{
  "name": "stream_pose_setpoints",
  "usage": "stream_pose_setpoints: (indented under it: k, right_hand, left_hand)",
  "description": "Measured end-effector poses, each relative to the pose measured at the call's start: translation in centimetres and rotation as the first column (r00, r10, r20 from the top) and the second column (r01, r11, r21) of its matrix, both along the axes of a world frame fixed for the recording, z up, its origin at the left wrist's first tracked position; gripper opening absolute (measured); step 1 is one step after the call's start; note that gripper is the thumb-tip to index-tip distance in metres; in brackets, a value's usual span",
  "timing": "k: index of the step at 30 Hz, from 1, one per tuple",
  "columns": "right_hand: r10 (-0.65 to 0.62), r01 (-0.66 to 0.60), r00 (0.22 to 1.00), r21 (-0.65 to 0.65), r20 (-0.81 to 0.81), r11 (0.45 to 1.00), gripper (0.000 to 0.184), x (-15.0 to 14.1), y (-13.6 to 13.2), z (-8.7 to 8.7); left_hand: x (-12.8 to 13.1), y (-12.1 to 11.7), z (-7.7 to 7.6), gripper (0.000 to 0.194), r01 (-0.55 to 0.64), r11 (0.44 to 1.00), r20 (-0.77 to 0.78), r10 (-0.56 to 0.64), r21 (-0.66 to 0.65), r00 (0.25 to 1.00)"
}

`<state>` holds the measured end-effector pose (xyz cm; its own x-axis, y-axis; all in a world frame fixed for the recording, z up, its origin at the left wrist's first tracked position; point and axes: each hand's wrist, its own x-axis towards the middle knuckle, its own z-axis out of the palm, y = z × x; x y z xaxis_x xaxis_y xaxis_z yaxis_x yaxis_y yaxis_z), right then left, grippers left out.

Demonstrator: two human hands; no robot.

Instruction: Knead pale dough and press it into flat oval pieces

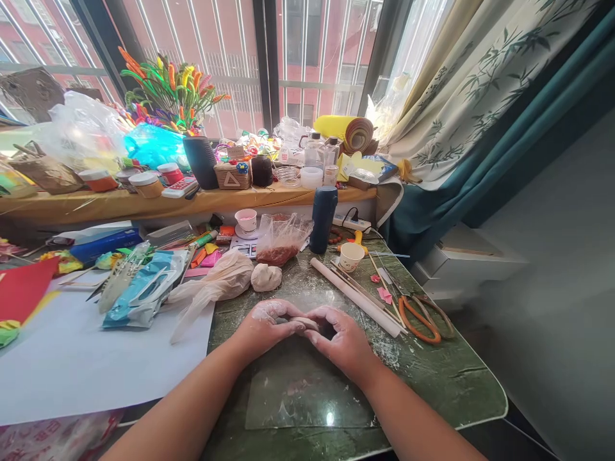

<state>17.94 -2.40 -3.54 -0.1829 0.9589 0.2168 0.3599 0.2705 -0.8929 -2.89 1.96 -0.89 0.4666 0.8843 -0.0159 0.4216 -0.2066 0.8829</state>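
A small piece of pale dough or clay point(305, 323) is pinched between both hands, just over the dark green table. My left hand point(270, 326), dusted with white powder, closes its thumb and fingers on the left end of the piece. From the other side my right hand point(342, 339) grips the same piece with thumb and curled fingers. Beyond the hands sits a larger off-white lump point(266, 277) of similar stuff, beside a crumpled plastic bag point(225, 276). A clear flat sheet point(307, 394) lies under the wrists.
To the right lie a pale rolling pin point(355, 298), thin sticks and orange-handled scissors point(419, 320). A paper cup point(352, 256), dark bottle point(323, 219) and bag of reddish-brown material point(278, 246) stand behind. At left, a blue-white packet point(147, 288) rests on white paper point(120, 371).
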Motion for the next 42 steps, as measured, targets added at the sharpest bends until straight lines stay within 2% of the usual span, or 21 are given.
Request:
stream_pose_setpoints:
  k: [4,8,10,11,13,15,18,23,27,29,33,37,42]
  right_hand:
    - [0.012,-0.012,0.996,-0.001,0.086,1.0,0.017,-0.1,0.2,0.0]
    - [-0.003,-0.005,0.991,0.06,0.135,0.998,0.011,0.0,0.3,-0.4]
    - [-0.016,0.01,0.992,0.049,0.123,0.999,0.011,0.0,0.4,-0.6]
    - [-0.028,0.025,0.994,0.03,0.103,0.999,0.014,0.0,0.4,-0.7]
    - [-0.047,0.048,0.998,-0.016,0.049,0.999,0.032,0.0,0.5,-0.8]
    - [-0.021,0.022,0.999,-0.042,0.025,0.999,0.036,0.0,0.5,-0.6]
    - [0.044,-0.043,0.998,-0.019,0.052,0.999,0.017,0.2,0.4,-0.2]
    - [0.006,-0.007,1.0,0.062,0.01,0.998,0.013,0.3,0.1,0.3]
    - [-0.03,0.037,0.991,-0.054,0.131,0.998,0.009,-0.1,0.4,0.1]
    - [-0.029,0.042,0.985,-0.076,0.17,0.996,0.009,-0.2,0.5,0.0]
    - [-0.027,0.024,0.987,0.017,0.158,1.0,0.01,-0.1,0.3,-0.1]
    - [-0.087,0.077,0.987,0.077,0.137,0.994,0.011,0.0,0.1,-0.2]
    - [-0.123,0.101,0.976,0.124,0.179,0.987,0.008,0.0,0.1,-0.5]
  left_hand:
    - [0.0,-0.2,0.2,0.019,-0.016,0.999,-0.035,0.018,0.038,0.999]
    - [0.2,-0.3,0.1,0.029,0.059,0.993,-0.04,-0.055,0.101,0.998]
    - [0.4,-0.2,-0.1,0.028,0.083,0.988,-0.035,-0.08,0.126,0.996]
    - [0.4,-0.1,-0.1,0.024,0.089,0.987,-0.033,-0.085,0.135,0.996]
    - [0.5,0.1,-0.1,0.017,0.088,0.986,-0.025,-0.085,0.139,0.996]
    - [0.4,0.2,0.0,0.016,0.07,0.988,-0.007,-0.069,0.14,0.998]
    - [0.2,0.1,0.3,0.014,0.001,0.989,0.031,-0.006,0.149,1.0]
    - [-0.2,0.0,0.2,0.023,-0.047,0.995,0.087,0.039,0.093,0.995]
    - [-0.4,0.2,-0.1,0.029,-0.103,0.994,0.043,0.104,-0.024,0.994]
    - [-0.5,0.3,-0.1,0.028,-0.102,0.994,0.035,0.103,-0.042,0.994]
    - [-0.7,0.5,-0.3,0.028,-0.109,0.994,0.08,0.107,0.023,0.991]
    - [-0.9,0.8,-1.1,0.033,-0.173,0.985,0.189,0.171,-0.006,0.967]
    - [-0.9,0.9,-1.2,0.031,-0.204,0.979,0.187,0.196,0.022,0.963]
